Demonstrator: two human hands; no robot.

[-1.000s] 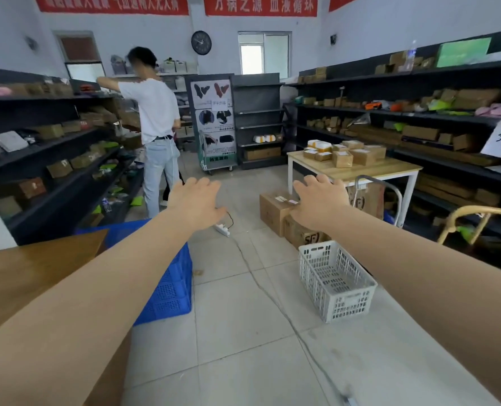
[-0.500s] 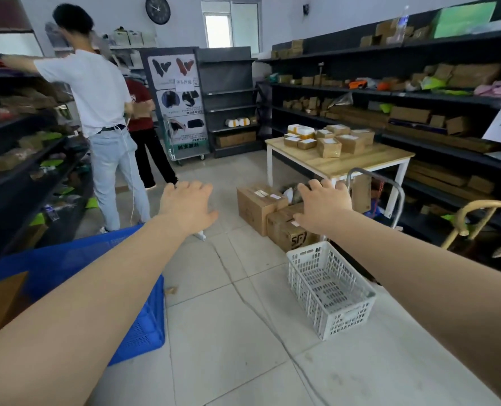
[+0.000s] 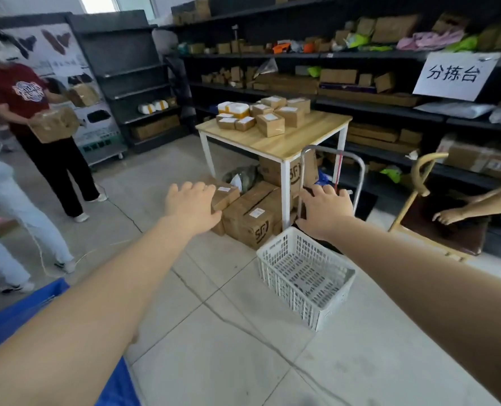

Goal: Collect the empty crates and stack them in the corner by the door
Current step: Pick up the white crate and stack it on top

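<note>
An empty white slatted crate [image 3: 305, 273] stands on the tiled floor right of centre. My right hand [image 3: 324, 210] hovers just above its far rim, fingers spread, holding nothing. My left hand [image 3: 190, 208] is stretched forward to the left of the crate, also spread and empty. A blue crate [image 3: 17, 312] shows at the lower left, mostly hidden behind my left forearm.
Cardboard boxes [image 3: 249, 215] are piled under a wooden table [image 3: 308, 136] beyond the crate, beside a grey trolley handle [image 3: 331, 155]. Black shelves [image 3: 360, 57] of parcels line the right wall. A person in a red shirt [image 3: 17, 95] and another in pale jeans [image 3: 12, 218] stand left. A cable [image 3: 243, 326] crosses the floor.
The view has moved forward and swung right. The white crate is nearer, and both hands have come closer to it. The blue crate has slid to the lower left.
</note>
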